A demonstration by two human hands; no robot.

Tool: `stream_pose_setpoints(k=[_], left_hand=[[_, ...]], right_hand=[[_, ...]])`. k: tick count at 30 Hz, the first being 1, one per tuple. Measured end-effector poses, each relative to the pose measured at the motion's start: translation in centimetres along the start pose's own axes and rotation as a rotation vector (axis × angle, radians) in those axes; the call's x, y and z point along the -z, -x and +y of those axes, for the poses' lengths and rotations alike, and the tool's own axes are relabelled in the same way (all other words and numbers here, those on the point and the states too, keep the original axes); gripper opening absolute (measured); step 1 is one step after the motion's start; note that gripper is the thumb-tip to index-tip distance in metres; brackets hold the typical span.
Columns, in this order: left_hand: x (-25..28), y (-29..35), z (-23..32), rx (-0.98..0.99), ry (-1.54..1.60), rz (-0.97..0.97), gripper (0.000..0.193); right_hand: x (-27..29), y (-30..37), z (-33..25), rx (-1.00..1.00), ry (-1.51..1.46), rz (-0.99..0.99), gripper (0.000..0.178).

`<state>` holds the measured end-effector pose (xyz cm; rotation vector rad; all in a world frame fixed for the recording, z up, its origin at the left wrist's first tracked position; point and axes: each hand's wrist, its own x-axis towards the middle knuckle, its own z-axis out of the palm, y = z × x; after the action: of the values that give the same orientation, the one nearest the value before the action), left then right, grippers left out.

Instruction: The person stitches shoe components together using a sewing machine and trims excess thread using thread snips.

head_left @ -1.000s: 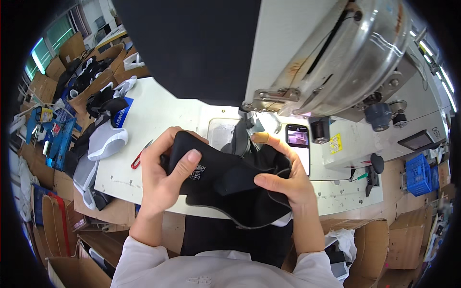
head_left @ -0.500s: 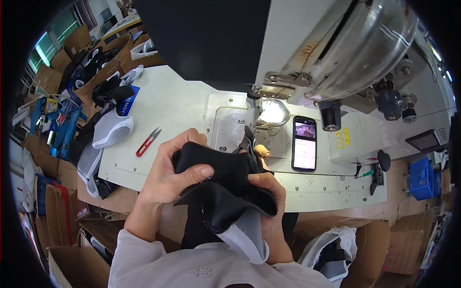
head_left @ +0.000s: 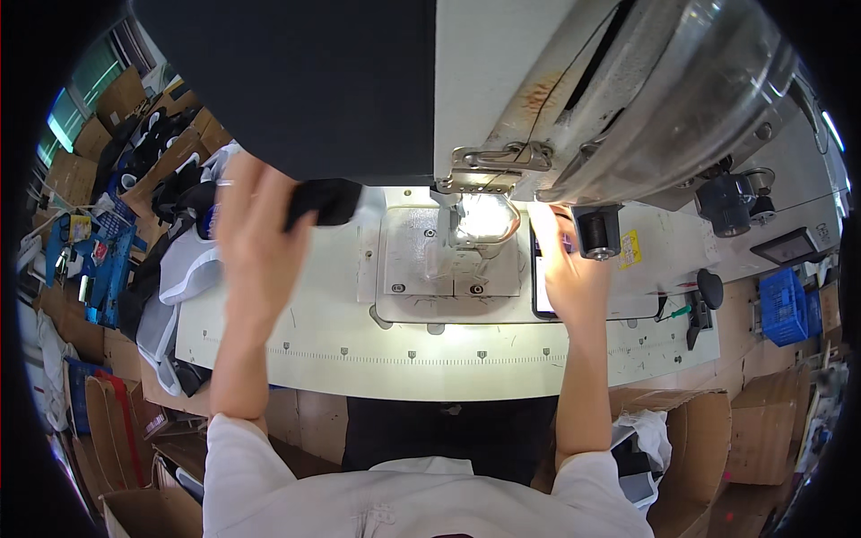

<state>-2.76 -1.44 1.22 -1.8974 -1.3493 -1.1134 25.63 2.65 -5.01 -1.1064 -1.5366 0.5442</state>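
At the far left, a heap of grey and white fabric pieces (head_left: 170, 287) spills over the edge of the pale, scuffed bench (head_left: 430, 359), with blue plastic crates (head_left: 99, 260) and brown cardboard boxes (head_left: 117, 99) crowding the floor beyond; anything set down on that side lands among them. The left hand (head_left: 256, 238) is raised above the bench's left part, its grip closed on a black piece of soft fabric (head_left: 325, 199), which hangs off the fingertips just left of the machine, clear of the bench surface and apart from the needle. Held that high, it seems to be in carriage rather than in position for stitching. In the middle, the metal needle plate (head_left: 448, 269) lies bare under the lamp's glare, and the big grey-white sewing machine head (head_left: 610, 99) overhangs it, hiding much of the rear bench. To the right, the right hand (head_left: 569, 269) rests on a dark, flat smartphone (head_left: 541, 287) lying just beside the plate, fingers spread and holding nothing. Further right stand a black knob (head_left: 710, 289) and a blue basket (head_left: 782, 307).
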Motion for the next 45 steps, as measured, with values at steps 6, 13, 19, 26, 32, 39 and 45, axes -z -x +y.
stream_pose_setpoints(k=[6, 13, 19, 26, 32, 39, 45], left_hand=[[-6.3, 4.1, 3.5, -0.421, 0.297, 0.095, 0.041], [-7.0, 4.9, 4.0, -0.329, 0.509, 0.108, 0.045], [-5.8, 3.8, 4.7, -0.315, 0.590, 0.054, 0.043], [-5.6, 3.6, 3.9, -0.393, 0.641, -0.045, 0.043], [-5.5, 3.4, 3.3, -0.381, 0.601, -0.073, 0.042], [-6.0, 3.0, 2.8, -0.377, 0.648, -0.019, 0.039], [-6.4, 3.9, 2.8, -0.520, 0.526, -0.002, 0.035]], right_hand=[[-2.0, -3.9, 6.3, -0.044, -0.264, -0.563, 0.025], [-4.0, -2.9, 7.3, -0.457, -1.349, -0.379, 0.034], [-5.0, -2.0, 6.6, -0.378, -1.356, -0.280, 0.018], [-6.7, -0.6, 8.9, -0.072, -0.849, -0.143, 0.042], [-7.0, -0.2, 6.5, 0.064, -1.214, -0.085, 0.057], [-7.6, -0.4, 4.5, 0.048, -1.091, -0.079, 0.050], [-8.1, 0.4, 7.7, -0.083, -0.928, 0.003, 0.046]])
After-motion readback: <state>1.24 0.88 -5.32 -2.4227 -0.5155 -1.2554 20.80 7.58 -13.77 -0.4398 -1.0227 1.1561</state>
